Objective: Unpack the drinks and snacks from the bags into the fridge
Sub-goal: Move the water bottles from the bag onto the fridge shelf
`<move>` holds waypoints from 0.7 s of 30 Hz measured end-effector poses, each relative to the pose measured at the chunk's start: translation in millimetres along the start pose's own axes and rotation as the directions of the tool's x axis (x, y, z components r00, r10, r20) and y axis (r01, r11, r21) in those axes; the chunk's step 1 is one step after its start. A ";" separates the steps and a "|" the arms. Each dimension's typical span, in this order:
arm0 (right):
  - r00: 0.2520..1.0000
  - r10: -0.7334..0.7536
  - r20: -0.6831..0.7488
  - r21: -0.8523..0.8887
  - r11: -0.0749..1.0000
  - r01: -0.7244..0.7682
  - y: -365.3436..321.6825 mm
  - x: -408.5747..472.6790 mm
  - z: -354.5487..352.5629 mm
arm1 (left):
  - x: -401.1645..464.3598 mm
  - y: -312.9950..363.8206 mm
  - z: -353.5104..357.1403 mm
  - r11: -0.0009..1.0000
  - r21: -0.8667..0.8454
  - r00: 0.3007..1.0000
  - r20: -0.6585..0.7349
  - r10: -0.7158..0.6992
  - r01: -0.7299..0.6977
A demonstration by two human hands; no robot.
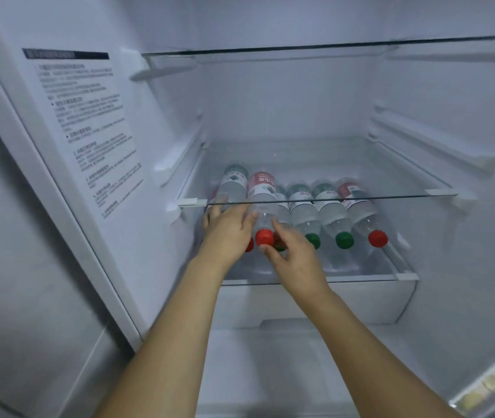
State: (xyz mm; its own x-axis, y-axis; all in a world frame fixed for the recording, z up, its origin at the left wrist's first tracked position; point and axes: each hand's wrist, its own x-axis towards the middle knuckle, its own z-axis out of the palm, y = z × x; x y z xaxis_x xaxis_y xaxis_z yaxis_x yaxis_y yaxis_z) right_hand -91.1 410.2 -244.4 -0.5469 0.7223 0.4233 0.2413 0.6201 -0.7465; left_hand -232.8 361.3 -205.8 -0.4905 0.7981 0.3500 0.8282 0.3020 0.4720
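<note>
Printed label sheet (pixel 89 131) sits upper left on the fridge wall. Center frame, my left hand (pixel 228 227) lies flat with fingers straight, close together, against the bottles under the glass shelf (pixel 391 198); my right hand (pixel 293 257) pinches near the red cap (pixel 264 236) of a stacked bottle (pixel 260 200). Right of center, three more bottles (pixel 333 212) lie caps-forward on the lower shelf.

Pretty dim, cold bluish light all over, no hard shadows. Whole frame is soft, and the printed sticker (pixel 89 131) on the side wall is too smeared to read. Wide-angle lens bends the glass shelf (pixel 315 200) edges near the borders.
</note>
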 end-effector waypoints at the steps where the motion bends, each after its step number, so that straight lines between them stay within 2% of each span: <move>1: 1.000 -0.013 -0.019 -0.037 0.999 0.012 1.4 3.5 0.3 | 1.4 0.3 1.6 1.000 0.004 1.000 -0.021 0.000 0.000; 4: 0.997 -0.052 -0.062 -0.089 0.995 0.046 5.5 14.9 -1.3 | 7.7 1.9 8.0 1.000 0.022 0.996 -0.085 -0.001 0.003; 11: 0.997 -0.028 0.073 -0.206 0.978 0.043 11.1 42.0 -6.9 | 18.3 4.6 13.9 1.000 -0.015 0.985 -0.175 -0.005 0.002; 18: 0.993 -0.087 0.084 -0.228 0.968 0.104 16.7 56.8 -4.1 | 19.9 -5.9 24.2 0.996 0.063 0.966 -0.246 0.083 -0.070; 21: 0.994 -0.081 0.072 -0.241 0.966 0.096 18.7 56.2 -5.0 | 19.9 -8.6 25.3 0.992 0.094 0.966 -0.234 0.109 -0.089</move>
State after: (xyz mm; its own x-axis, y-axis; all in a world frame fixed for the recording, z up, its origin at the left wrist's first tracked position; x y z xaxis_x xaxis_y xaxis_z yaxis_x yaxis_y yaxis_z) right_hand -113.3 463.9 -232.0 -0.6206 0.6461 0.4444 0.3738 0.7419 -0.5566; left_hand -242.8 387.8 -223.3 -0.4472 0.6818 0.5789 0.8903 0.2774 0.3611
